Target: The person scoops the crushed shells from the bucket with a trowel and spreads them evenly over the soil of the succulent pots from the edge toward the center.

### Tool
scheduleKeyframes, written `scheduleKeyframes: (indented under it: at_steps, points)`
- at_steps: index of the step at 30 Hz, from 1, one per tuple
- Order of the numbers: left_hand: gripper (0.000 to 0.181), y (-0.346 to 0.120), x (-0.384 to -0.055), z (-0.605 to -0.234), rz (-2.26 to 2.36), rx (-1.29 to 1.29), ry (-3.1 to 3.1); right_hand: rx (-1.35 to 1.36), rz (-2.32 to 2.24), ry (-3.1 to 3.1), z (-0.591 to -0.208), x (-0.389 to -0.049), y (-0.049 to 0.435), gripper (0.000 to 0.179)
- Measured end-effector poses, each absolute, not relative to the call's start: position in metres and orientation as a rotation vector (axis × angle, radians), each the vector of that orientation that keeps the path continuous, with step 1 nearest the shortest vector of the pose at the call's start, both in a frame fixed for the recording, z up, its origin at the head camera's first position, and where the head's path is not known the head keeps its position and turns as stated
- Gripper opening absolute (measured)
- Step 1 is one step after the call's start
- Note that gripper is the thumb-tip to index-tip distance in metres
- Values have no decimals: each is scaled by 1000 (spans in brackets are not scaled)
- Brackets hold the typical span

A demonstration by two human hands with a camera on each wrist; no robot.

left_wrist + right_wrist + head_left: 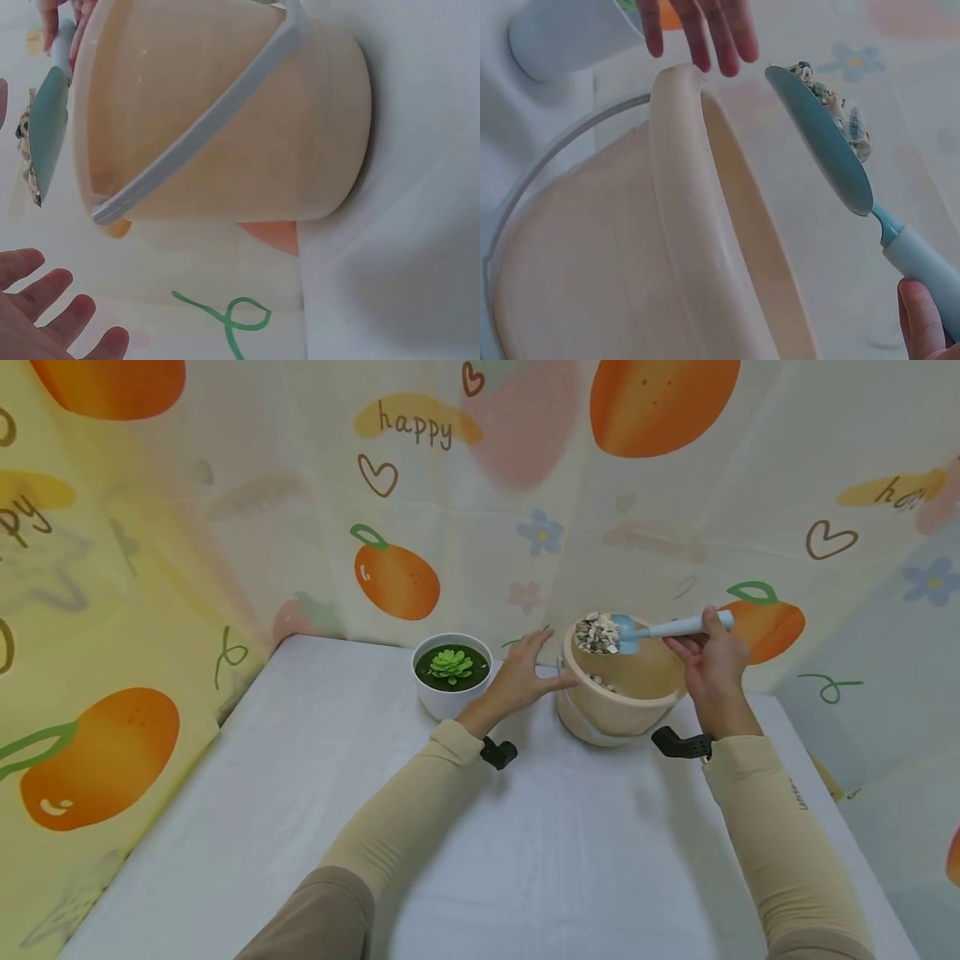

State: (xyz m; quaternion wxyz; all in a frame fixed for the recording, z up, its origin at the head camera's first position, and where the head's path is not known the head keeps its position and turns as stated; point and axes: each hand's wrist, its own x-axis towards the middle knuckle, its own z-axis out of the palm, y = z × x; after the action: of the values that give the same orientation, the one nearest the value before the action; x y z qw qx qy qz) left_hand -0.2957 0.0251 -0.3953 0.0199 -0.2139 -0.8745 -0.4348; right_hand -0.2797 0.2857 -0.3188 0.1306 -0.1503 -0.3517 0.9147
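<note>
My right hand grips the pale handle of a small blue shovel. Its scoop carries a heap of small shells and pebbles above the mouth of a cream bucket. The bucket stands upright on the table, its grey carrying handle hanging down its side. A few more pebbles show inside the bucket. Left of the rim, my left hand is spread with straight fingers and holds nothing; in the right wrist view its fingertips are near the rim.
A white pot with a green succulent stands left of the bucket, close to my left wrist. White cloth covers the table. A fruit-printed curtain hangs right behind the table and along its sides.
</note>
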Motion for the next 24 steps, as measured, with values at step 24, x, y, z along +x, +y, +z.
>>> scheduleKeyframes:
  at_steps: [24]
  points:
    - [97,-16,-292,-382,-1328,-599,-2666,-421,2636,-1066,-320,-287,248,19]
